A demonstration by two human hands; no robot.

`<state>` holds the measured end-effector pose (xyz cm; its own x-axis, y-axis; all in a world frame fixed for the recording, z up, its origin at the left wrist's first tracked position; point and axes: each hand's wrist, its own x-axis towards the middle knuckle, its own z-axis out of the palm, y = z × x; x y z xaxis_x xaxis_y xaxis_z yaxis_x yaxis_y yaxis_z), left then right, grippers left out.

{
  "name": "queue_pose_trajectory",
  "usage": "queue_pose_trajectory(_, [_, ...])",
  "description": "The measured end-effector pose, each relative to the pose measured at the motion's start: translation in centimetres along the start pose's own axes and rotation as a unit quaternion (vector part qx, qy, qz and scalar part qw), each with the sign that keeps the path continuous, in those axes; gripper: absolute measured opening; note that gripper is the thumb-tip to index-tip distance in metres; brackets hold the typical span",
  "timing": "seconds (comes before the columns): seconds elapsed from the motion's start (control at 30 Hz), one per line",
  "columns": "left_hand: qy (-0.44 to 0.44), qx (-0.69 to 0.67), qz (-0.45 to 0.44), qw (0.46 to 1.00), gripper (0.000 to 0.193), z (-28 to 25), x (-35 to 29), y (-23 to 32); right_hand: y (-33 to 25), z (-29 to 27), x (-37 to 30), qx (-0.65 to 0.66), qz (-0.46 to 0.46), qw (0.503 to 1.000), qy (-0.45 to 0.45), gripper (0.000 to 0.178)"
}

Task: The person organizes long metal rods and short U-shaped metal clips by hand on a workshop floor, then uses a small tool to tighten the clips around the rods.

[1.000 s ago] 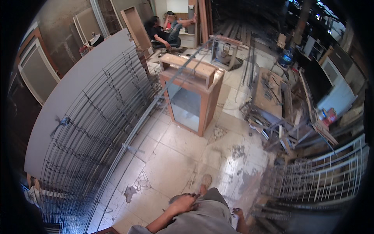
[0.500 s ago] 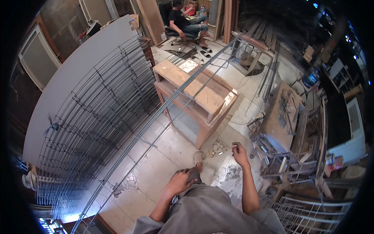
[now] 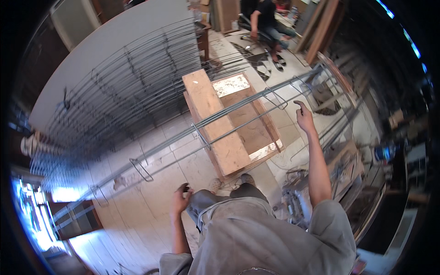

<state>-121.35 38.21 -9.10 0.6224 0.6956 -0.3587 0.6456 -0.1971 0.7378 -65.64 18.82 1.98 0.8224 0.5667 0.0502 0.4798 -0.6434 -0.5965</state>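
Note:
A long bundle of thin steel rods (image 3: 224, 111) with rectangular wire stirrups (image 3: 142, 169) around it lies slantwise across a wooden cabinet frame (image 3: 215, 133). My right hand (image 3: 304, 118) is stretched forward to the right of the cabinet, just beyond the bundle's near side. Its index finger and thumb are apart, and I see nothing held. My left hand (image 3: 181, 200) hangs low beside my left thigh, below the bundle and away from it. Its loosely bent fingers look dark at the tips, with nothing visible in them.
Tied steel rod frames (image 3: 133, 82) lean against a large pale panel (image 3: 105, 41) on the left. A cluttered wooden workbench (image 3: 341, 169) stands close on my right. Far back, a person (image 3: 266, 23) sits on a chair. A wooden trestle (image 3: 337, 78) supports the bundle's far end.
I have stepped nearer the cabinet and my view has turned. My right hand has reached forward toward the rods. My left hand has come off my thigh and out to the left.

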Motion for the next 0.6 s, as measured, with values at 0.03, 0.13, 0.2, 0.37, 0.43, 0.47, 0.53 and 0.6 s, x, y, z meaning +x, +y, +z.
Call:
queue_pose_trajectory(0.03, [0.076,-0.052,-0.016,0.996,0.041,2.0,-1.1,-3.5,0.0,-0.5,1.9,-0.054,-0.014,0.997,-0.061,0.043])
queue_pose_trajectory(0.13, [0.285,-0.292,-0.204,0.89,0.034,10.7,-6.2,-12.2,0.8,-2.4,6.5,-0.231,-0.099,0.948,-0.197,0.063])
queue_pose_trajectory(0.2, [0.445,-0.496,-0.333,0.668,0.026,18.4,-11.6,-15.1,-0.4,-2.4,6.7,-0.262,-0.142,0.928,-0.223,0.062])
queue_pose_trajectory(0.37, [0.297,-0.435,-0.517,0.675,0.031,38.4,-22.8,-14.4,1.5,-0.8,7.3,-0.23,-0.21,0.926,-0.211,0.058])
queue_pose_trajectory(0.43, [0.275,-0.447,-0.474,0.707,0.034,41.9,-24.3,-10.4,2.6,-0.1,7.9,-0.197,-0.213,0.934,-0.209,0.054])
queue_pose_trajectory(0.47, [0.275,-0.456,-0.458,0.711,0.035,43.3,-24.6,-8.9,3.3,0.2,8.2,-0.19,-0.219,0.936,-0.198,0.052])
queue_pose_trajectory(0.53, [0.283,-0.371,-0.432,0.772,0.04,43.4,-24.3,-3.8,3.6,0.4,8.5,-0.191,-0.226,0.937,-0.188,0.047])
queue_pose_trajectory(0.6, [0.224,-0.277,-0.438,0.826,0.046,39.5,-24.0,1.7,3.7,-0.6,8.3,-0.225,-0.236,0.927,-0.184,0.045])
